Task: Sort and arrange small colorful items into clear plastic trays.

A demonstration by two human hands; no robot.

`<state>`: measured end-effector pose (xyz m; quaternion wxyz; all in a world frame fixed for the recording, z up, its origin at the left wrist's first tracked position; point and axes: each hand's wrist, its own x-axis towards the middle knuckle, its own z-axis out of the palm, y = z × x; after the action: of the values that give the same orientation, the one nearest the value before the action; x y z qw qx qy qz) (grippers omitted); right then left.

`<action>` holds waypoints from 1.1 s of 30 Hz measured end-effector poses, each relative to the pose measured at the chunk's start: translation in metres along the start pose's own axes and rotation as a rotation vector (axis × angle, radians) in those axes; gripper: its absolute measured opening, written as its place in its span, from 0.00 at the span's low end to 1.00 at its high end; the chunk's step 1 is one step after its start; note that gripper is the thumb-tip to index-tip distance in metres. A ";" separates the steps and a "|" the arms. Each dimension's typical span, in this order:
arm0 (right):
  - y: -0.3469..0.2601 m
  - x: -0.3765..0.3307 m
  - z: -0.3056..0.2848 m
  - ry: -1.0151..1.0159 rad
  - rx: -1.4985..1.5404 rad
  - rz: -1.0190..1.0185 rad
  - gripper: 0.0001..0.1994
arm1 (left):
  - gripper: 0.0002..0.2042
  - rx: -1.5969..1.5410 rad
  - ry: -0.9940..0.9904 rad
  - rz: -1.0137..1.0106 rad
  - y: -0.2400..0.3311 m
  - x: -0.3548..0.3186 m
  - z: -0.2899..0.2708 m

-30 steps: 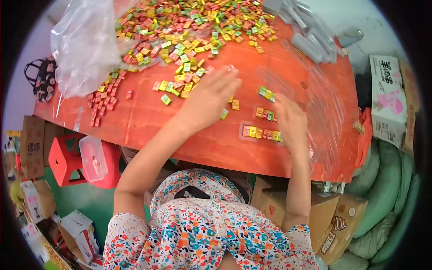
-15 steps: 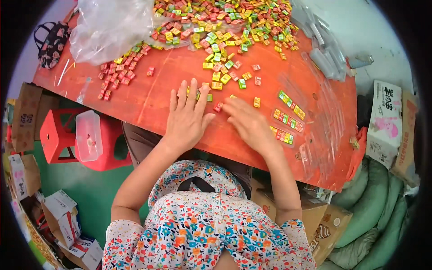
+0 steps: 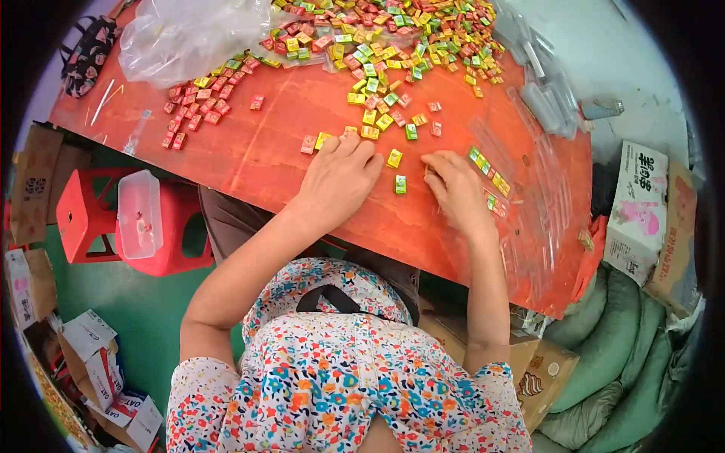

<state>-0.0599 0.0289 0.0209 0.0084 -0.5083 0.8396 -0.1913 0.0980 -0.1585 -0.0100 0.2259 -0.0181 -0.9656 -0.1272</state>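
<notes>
Green and yellow boxes (image 3: pixel 400 184) lie between the hands (image 3: pixel 340 181) (image 3: pixel 458 192) — red tabletop (image 3: pixel 264 166) beneath.

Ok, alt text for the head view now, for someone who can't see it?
A person's left hand and right hand are over a red table, a green box and a yellow box between them. Beyond lie a heap of small boxes and a plastic bag; a row of boxes sits beside the right hand.
</notes>
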 end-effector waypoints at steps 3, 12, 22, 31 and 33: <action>-0.003 -0.002 0.002 -0.039 0.088 0.024 0.14 | 0.14 0.050 -0.006 -0.017 0.000 0.006 0.009; -0.015 -0.015 -0.001 0.004 0.135 0.015 0.12 | 0.07 -0.079 -0.028 0.027 -0.002 0.045 0.007; -0.012 -0.022 -0.008 0.049 0.129 0.021 0.14 | 0.09 -0.111 -0.166 0.182 -0.007 0.053 0.027; -0.027 -0.017 0.009 -0.008 0.116 -0.102 0.17 | 0.13 -0.068 -0.135 -0.048 0.013 0.005 0.002; -0.032 -0.016 0.009 -0.050 0.124 -0.104 0.17 | 0.14 -0.046 -0.123 -0.096 0.019 -0.002 0.001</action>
<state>-0.0230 0.0261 0.0200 0.0507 -0.5545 0.7980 -0.2305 0.1015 -0.1404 -0.0072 0.1595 0.0151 -0.9742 -0.1588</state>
